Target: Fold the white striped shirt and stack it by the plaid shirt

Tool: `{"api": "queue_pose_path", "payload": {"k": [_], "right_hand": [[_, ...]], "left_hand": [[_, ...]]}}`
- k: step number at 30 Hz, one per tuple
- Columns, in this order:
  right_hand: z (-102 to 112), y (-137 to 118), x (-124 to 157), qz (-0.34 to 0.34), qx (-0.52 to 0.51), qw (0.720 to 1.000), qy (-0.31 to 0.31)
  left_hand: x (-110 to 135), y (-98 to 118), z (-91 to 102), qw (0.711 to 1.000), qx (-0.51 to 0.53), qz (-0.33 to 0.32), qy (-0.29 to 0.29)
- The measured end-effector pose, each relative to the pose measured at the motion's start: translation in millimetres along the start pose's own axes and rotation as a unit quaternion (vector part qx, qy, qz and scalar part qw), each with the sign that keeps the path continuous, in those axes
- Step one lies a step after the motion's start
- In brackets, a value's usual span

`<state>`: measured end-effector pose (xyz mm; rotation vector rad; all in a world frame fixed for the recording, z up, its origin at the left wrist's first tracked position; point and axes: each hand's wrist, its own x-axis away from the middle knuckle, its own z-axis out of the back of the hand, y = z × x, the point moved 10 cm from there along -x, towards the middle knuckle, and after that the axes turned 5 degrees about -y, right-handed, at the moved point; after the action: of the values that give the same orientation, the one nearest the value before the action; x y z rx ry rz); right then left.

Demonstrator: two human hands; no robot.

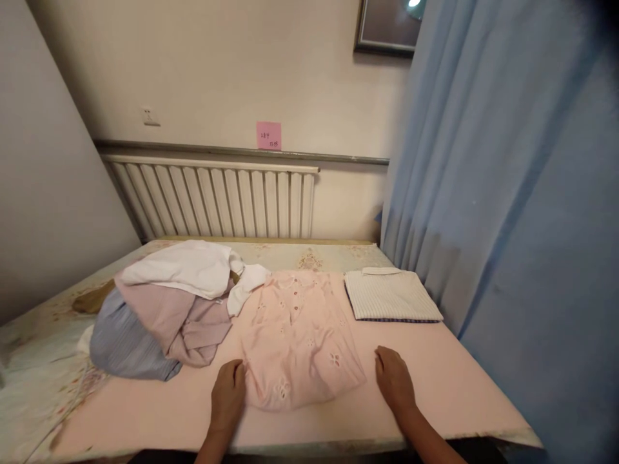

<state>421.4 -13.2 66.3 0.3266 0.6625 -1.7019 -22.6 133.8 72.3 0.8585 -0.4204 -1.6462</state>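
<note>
A pale pink blouse (294, 341) lies spread before me, with buttons down its upper front and cut-out flower embroidery. Its lower part is slightly wrinkled and its sides look tucked under. My left hand (228, 394) is closed at the blouse's lower left edge, fingertips pinching the fabric there. To the right of the blouse, my right hand (394, 380) is closed just above the pink cloth (435, 380), apart from the garment, with nothing visible in it.
Left of the blouse is a loose heap with a white garment (186, 267), a mauve garment (164, 316) and a blue-grey garment (126, 341). A folded striped garment (391, 295) lies at the right. A radiator (217, 200) stands behind; a blue curtain (483, 161) hangs at right.
</note>
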Motion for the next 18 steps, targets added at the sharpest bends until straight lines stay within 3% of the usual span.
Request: {"api": "queue_pose_path", "payload": {"k": [7, 18], "right_hand": [[2.7, -0.4, -0.2, -0.003, -0.006, 1.0, 0.0], [-2.7, 2.9, 0.7, 0.001, -0.004, 1.0, 0.002]], "left_hand": [[2.0, 13.5, -7.1, 0.999, -0.013, -0.044, -0.013], [2.4, 17.1, -9.5, 0.998, -0.028, -0.062, -0.018]]}}
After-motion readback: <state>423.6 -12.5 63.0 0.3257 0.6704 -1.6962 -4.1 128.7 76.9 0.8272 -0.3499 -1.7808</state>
